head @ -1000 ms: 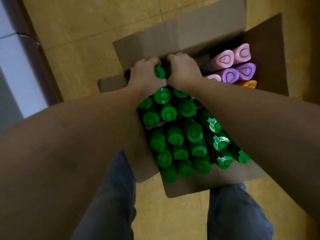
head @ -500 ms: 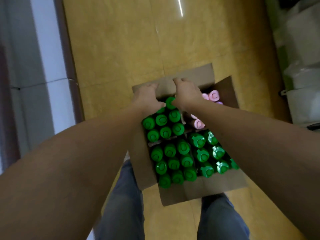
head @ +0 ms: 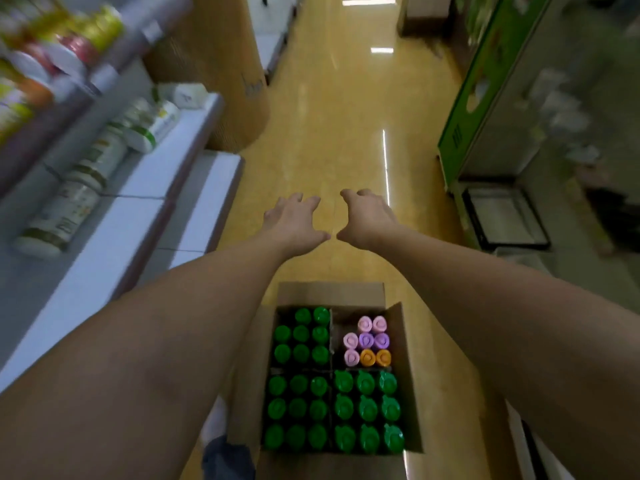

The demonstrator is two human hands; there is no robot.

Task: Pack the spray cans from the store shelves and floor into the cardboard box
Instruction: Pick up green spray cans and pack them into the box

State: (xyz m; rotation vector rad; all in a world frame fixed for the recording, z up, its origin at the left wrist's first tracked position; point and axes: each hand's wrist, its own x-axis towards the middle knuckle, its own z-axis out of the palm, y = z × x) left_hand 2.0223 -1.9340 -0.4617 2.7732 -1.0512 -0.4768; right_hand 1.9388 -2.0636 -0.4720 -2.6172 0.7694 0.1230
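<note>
The fingers (head: 292,199) of the left hand (head: 294,221) are spreading apart and holding nothing. The fingers (head: 349,194) of the right hand (head: 369,220) are lying likewise, loosely curved and empty. The two thumbs are pointing at each other, close but apart. Both hands are hanging in the air over the yellow floor (head: 346,116), beyond the far edge of the cardboard box (head: 332,292). The box is standing open on the floor, divided into four compartments. Green-capped spray cans (head: 301,355) are standing upright in the far-left, near-left and near-right compartments. Pastel-capped cans (head: 367,341), in pink, purple and orange, are occupying the far-right corner. White bottles (head: 65,209) are lying on the shelf (head: 145,181) at the left.
</note>
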